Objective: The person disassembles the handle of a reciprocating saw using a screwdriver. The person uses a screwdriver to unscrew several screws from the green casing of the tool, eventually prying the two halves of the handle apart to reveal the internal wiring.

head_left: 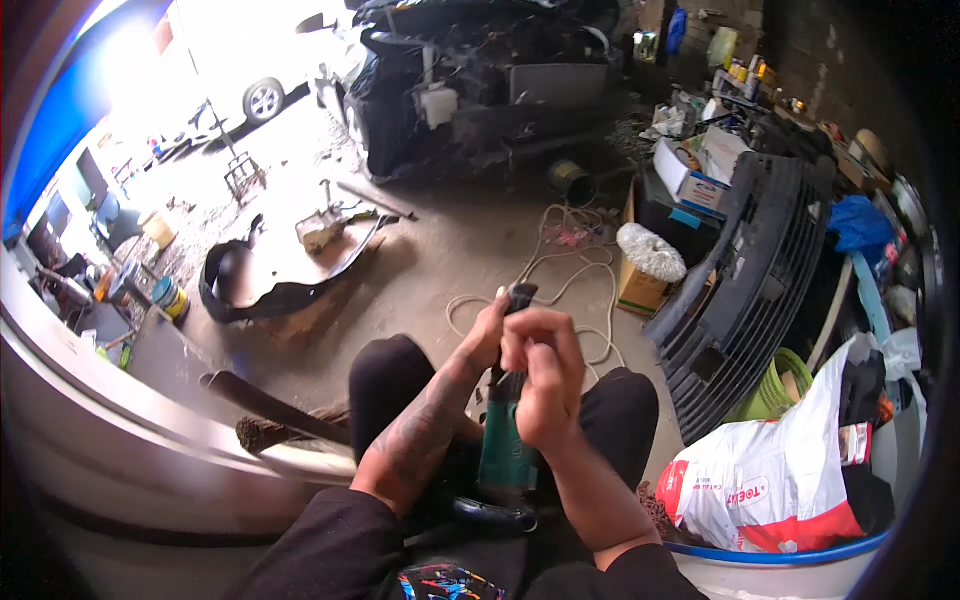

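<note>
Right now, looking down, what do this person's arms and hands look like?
Black sleeves end near the elbows. The left forearm bears dark tattooing; the right forearm shows none here. The left hand and right hand wear no gloves.

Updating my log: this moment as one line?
green tool | left hand: holds dark end | right hand: at middle | pale cord: on floor

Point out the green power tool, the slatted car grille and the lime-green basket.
Green power tool (507, 448): head view, on its green body.
Slatted car grille (757, 300): head view, on its slats.
Lime-green basket (766, 396): head view, on its wall.
</note>
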`<state>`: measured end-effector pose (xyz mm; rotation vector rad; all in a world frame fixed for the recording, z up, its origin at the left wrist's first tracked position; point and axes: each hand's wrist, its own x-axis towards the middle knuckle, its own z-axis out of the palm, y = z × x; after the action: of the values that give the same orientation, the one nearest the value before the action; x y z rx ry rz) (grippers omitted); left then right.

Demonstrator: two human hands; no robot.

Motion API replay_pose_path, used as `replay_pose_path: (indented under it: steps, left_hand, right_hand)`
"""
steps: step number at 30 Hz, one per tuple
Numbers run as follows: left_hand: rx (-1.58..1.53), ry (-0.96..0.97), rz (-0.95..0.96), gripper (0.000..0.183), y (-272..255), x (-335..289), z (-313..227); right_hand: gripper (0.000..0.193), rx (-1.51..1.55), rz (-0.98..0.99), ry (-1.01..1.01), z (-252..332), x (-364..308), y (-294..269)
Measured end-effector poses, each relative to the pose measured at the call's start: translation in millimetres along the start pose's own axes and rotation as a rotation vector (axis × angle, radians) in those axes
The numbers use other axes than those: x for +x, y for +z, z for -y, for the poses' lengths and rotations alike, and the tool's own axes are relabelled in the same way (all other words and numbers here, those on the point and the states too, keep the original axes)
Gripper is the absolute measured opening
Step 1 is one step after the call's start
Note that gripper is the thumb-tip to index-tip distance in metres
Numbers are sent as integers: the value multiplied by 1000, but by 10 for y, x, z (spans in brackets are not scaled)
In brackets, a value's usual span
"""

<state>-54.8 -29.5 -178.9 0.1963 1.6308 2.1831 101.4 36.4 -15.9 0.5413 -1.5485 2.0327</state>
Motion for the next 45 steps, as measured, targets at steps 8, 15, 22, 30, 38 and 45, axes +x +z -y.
replay_pose_path:
  steps: [8, 15, 22, 30, 38, 45]
  left_hand:
    - [701, 4, 197, 45, -410, 298, 514]
    - [849, 291, 839, 27, -444, 508, 760]
    - [1322, 69, 389, 48, -532, 745, -422]
    - [1259, -851, 752, 63, 25, 1035, 18]
    - [796, -467, 634, 63, -151, 1034, 649]
    - [594, -6, 82, 52, 215, -483, -1359]
  right_hand:
    - [47, 117, 400, 242, -225, 408, -312]
    - [36, -85, 181, 492, -718, 504, -438]
    - [38, -115, -1, 494, -1021, 545, -472]
    - [41, -205, -20, 417, -1087, 494, -494]
    - [39, 0, -34, 287, -446, 470, -568]
    - [29, 282, 185, -95, 791, 95, -417]
